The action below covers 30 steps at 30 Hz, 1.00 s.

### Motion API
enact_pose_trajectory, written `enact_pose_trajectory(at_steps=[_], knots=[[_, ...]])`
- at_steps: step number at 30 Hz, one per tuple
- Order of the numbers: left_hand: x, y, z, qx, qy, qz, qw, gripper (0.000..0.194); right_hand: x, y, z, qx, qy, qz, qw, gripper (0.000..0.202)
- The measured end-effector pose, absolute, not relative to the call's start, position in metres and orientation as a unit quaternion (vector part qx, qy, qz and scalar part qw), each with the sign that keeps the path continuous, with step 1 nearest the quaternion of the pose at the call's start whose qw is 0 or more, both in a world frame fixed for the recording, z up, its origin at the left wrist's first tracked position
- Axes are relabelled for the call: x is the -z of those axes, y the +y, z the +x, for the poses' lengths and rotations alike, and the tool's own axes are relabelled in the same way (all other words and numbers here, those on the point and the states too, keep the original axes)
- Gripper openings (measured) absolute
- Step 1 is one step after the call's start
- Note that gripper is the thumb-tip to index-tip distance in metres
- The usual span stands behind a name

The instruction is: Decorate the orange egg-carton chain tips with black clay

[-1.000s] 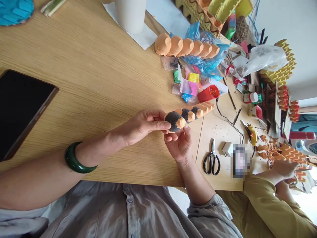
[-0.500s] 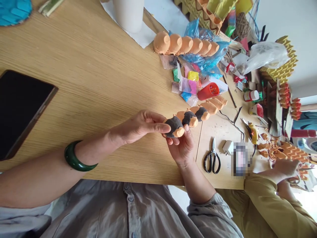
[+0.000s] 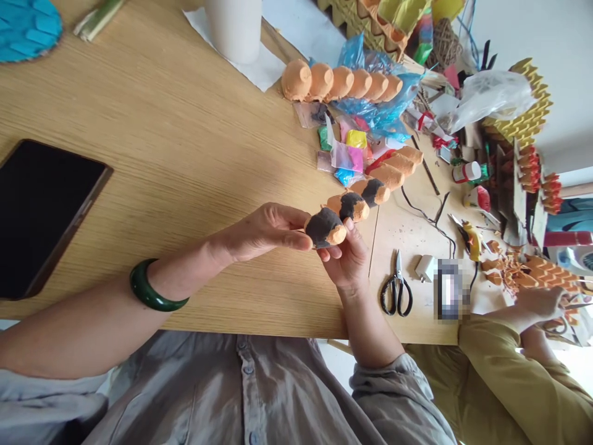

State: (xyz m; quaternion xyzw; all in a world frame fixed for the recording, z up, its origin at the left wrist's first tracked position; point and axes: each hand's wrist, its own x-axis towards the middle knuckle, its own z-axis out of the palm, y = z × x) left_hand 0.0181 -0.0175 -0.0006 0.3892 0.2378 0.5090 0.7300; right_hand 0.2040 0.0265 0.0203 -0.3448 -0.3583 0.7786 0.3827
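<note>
A strip of orange egg-carton cups (image 3: 388,176) is held up above the table, slanting away to the far right. Black, clay-like patches cover parts of its nearest cups, the biggest on the end cup (image 3: 323,227). My left hand (image 3: 266,232), a dark green bangle on its forearm, has thumb and fingers at the left edge of that end cup. From below and the right, my right hand (image 3: 346,256) grips the strip, its thumb against the second cup. Beyond it on the table stands another orange strip (image 3: 340,82), near small packets of coloured clay (image 3: 356,139).
Black-handled scissors (image 3: 397,290) and a white plug adapter (image 3: 425,267) lie to the right. A phone (image 3: 50,216) is at the left, a white cylindrical container (image 3: 234,31) at the back. Another person's hand (image 3: 540,304) holds scissors at the far right, beside more orange carton pieces.
The far end of the held strip has swung up and now covers the red cup. My left thumb has slid back from the black patch to the cup's edge.
</note>
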Motion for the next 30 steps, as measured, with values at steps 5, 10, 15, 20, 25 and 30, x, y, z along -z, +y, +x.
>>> enact_pose_trajectory(at_steps=[5, 10, 15, 20, 25, 30], knots=[[0.0, -0.019, 0.021, -0.544, 0.316, 0.365, 0.687, 0.02, -0.026, 0.039, 0.2, -0.799, -0.355, -0.349, 0.336, 0.033], [-0.003, -0.017, 0.019, -0.566, 0.301, 0.361, 0.678, 0.035, -0.027, 0.052, 0.192, -0.818, -0.363, -0.315, 0.317, 0.034], [0.003, -0.009, 0.015, -0.618, 0.313, 0.316, 0.648, 0.041, -0.028, 0.064, 0.169, -0.817, -0.358, -0.326, 0.313, 0.039], [0.007, -0.007, 0.014, -0.645, 0.339, 0.309, 0.611, 0.037, -0.028, 0.07, 0.156, -0.821, -0.364, -0.323, 0.299, 0.045], [0.006, -0.005, 0.009, -0.591, 0.316, 0.35, 0.655, 0.047, -0.023, 0.081, 0.166, -0.825, -0.417, -0.27, 0.27, 0.044], [0.009, -0.001, 0.002, -0.552, 0.411, 0.276, 0.671, 0.073, -0.016, 0.085, 0.177, -0.806, -0.471, -0.28, 0.224, 0.054]])
